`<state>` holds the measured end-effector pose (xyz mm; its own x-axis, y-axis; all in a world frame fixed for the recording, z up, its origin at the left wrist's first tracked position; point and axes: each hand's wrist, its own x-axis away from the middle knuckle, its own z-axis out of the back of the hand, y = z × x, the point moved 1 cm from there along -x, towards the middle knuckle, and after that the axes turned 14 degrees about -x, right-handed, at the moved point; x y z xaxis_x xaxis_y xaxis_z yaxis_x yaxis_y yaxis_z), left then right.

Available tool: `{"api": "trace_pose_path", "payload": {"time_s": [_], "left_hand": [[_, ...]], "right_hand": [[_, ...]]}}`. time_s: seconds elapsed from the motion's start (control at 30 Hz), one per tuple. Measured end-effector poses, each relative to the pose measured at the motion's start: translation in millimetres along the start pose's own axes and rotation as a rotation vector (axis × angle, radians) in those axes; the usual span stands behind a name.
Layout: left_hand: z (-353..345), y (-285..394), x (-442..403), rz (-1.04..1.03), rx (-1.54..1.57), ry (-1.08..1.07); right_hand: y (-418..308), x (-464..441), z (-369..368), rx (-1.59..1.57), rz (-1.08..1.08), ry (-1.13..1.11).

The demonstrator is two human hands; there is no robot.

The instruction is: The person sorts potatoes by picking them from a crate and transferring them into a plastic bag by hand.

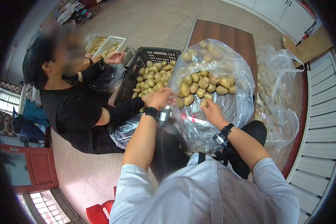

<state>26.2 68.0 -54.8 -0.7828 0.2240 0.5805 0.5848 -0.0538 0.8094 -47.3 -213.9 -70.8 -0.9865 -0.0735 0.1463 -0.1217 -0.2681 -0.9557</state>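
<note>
Potatoes (203, 83) lie in a large clear plastic bag (227, 112) in front of me, its mouth spread open. My right hand (211, 111) is at the near edge of these potatoes, its fingers pinched round one small potato (204, 102). At the left edge of the bag is my left hand (163, 98), smeared by motion, so what its fingers hold, if anything, does not show. Just left of it, a black crate (156, 53) holds many more potatoes (153, 77). A co-worker's hand reaches to the crate's near side, partly behind my left hand.
A co-worker in black (78, 108) sits at my left. Beyond are a white basket (117, 40) of potatoes and another person's open hand (114, 57). A brown table (227, 33) stands behind the bag; filled clear bags (278, 86) stand right. A red stool (99, 212) is lower left.
</note>
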Motion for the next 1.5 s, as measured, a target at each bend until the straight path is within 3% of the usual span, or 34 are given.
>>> {"api": "trace_pose_path", "payload": {"time_s": [0.1,0.17,0.23,0.3,0.43,0.53,0.63,0.7,0.77,0.83,1.03,1.07,1.17,1.23,1.37,1.4,1.5], "left_hand": [[-26.0,22.4,24.1,0.053,-0.146,-0.051],[-39.7,28.5,32.9,0.048,-0.18,-0.056],[-47.0,30.1,34.6,0.043,-0.215,-0.064],[-54.2,31.0,35.3,0.12,-0.208,-0.217],[-60.3,24.4,29.1,0.076,-0.231,-0.359],[-60.2,20.7,28.2,0.047,-0.255,-0.331],[-57.8,23.7,30.3,0.06,-0.306,-0.303],[-53.8,25.5,30.5,0.059,-0.282,-0.26],[-48.0,25.7,29.7,0.055,-0.259,-0.214],[-41.9,25.3,29.0,0.022,-0.131,-0.127],[2.3,1.2,4.3,0.033,-0.02,0.091],[27.0,-19.9,-15.7,-0.33,-0.432,0.125],[16.2,6.3,16.7,-0.812,-1.259,0.234],[6.6,14.4,21.0,0.055,0.195,0.255],[18.9,11.6,14.3,0.085,0.236,0.29],[23.5,15.4,17.7,-0.156,-0.736,0.326],[45.3,-19.0,-5.8,-0.463,-0.85,0.262]], "right_hand": [[-4.4,-7.9,-14.3,-0.035,0.061,-0.119],[-42.7,1.6,-22.2,-0.226,-0.021,-0.173],[-50.0,-1.0,-30.8,-0.135,0.044,-0.181],[-59.9,-0.5,-37.5,-0.042,0.109,-0.186],[-78.2,3.1,-41.6,-0.205,0.11,-0.267],[-79.0,6.6,-40.5,-0.236,0.044,-0.273],[-63.9,5.4,-37.6,-0.19,0.15,-0.208],[-57.4,4.5,-29.2,0.015,0.366,-0.148],[-48.6,6.1,-19.1,0.138,0.394,-0.116],[-22.7,3.4,-9.3,0.491,0.478,-0.035],[2.3,9.6,7.3,0.681,0.398,-0.016],[3.3,10.6,8.6,0.7,0.379,-0.023],[5.1,9.9,10.6,0.692,0.352,-0.039],[5.2,9.9,11.0,0.694,0.364,-0.033],[6.1,9.4,12.4,0.701,0.391,-0.042],[4.4,10.3,12.6,0.699,0.397,-0.044],[-1.9,11.1,12.3,0.678,0.42,-0.031]]}}
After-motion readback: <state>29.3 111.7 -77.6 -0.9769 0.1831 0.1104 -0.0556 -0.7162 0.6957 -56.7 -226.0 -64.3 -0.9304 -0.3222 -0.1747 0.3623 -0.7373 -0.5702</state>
